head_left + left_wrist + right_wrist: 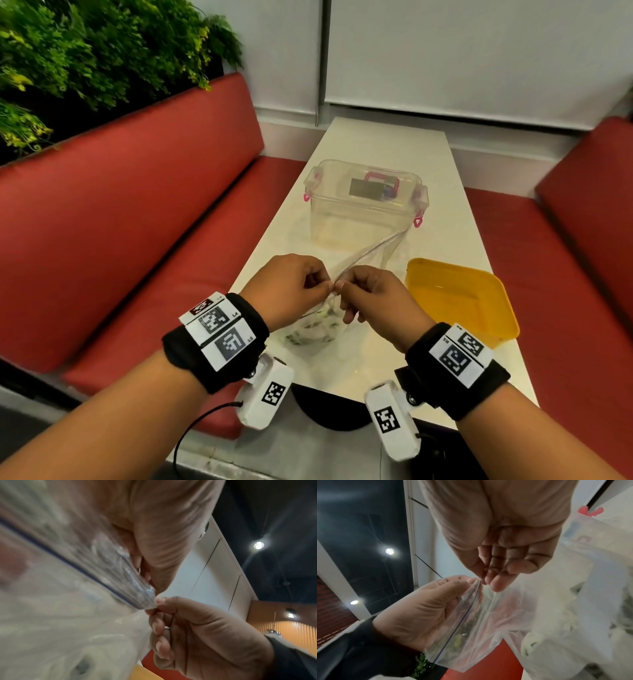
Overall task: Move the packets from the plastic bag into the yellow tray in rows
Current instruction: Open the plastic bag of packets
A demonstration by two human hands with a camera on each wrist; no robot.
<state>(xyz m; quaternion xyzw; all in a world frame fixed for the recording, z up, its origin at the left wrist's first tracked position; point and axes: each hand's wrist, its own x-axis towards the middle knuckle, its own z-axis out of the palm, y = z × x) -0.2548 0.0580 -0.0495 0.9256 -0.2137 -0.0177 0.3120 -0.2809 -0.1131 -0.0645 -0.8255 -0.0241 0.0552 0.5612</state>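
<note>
Your left hand (287, 287) and right hand (371, 298) meet over the near part of the table (383, 144), each pinching the top edge of the bag (322, 325) with curled fingers, fingertips almost touching. The bag hangs below them onto the table, with pale and greenish packets (313, 334) blurred inside. Just right of your right hand sits the tray (459, 298), on the table's right edge. Beyond the hands stands a clear box (366, 205) with pink latches and a lid. Red benches (144, 212) flank the table, and plants (85, 51) fill the upper left.
</note>
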